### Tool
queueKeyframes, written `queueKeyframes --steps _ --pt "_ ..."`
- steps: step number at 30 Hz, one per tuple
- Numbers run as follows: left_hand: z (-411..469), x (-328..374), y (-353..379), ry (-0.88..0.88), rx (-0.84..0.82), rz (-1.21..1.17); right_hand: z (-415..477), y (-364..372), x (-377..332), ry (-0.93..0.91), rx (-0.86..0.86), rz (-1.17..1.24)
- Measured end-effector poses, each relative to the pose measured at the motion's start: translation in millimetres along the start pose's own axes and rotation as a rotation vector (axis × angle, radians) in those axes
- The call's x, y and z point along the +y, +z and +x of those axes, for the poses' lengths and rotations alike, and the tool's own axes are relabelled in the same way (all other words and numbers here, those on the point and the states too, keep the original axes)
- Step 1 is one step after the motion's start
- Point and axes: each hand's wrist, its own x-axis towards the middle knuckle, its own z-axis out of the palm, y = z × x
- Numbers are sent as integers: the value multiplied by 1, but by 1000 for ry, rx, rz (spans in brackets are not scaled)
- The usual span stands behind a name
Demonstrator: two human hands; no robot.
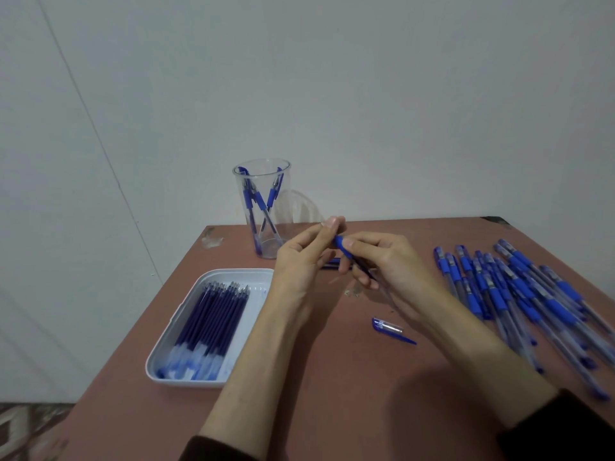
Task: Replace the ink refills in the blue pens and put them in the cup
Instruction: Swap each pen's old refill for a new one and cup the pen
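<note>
My right hand (389,267) grips a blue pen (346,251) by its rubber grip, tip pointing up and left. My left hand (303,257) pinches the pen's tip end between thumb and fingers. A loose pen cap (387,327) lies on the table just below my hands. A clear plastic cup (263,207) stands at the back with three blue pens in it. A white tray (186,331) at the left holds several blue ink refills (213,314). Behind my hands a thin blue refill (331,263) lies on the table, mostly hidden.
A pile of several blue pens (519,294) covers the table's right side. The reddish table (332,377) ends at the left in a slanted edge near the tray, with patterned floor (26,427) below. A grey wall stands behind the cup.
</note>
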Motion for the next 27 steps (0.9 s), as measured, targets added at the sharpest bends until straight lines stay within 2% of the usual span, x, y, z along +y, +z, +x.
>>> queueKeyframes --steps 3,8,16,19,22,25,27 --pt "1 0 -2 9 27 -49 2 -3 0 -8 13 68" --pt "1 1 -3 10 0 13 5 -5 4 3 20 27" --pt "1 3 -2 -7 -94 -35 3 -10 2 272 -192 366" --pt "2 3 -2 -13 -96 -39 3 -11 1 293 -215 410" --pt "2 -1 0 -50 -109 -2 8 -16 1 253 -88 383" --pt "-4 -9 4 -94 -101 313 14 -28 2 187 109 363" --pt "-8 -15 5 -65 -197 526 15 -38 2 141 206 333"
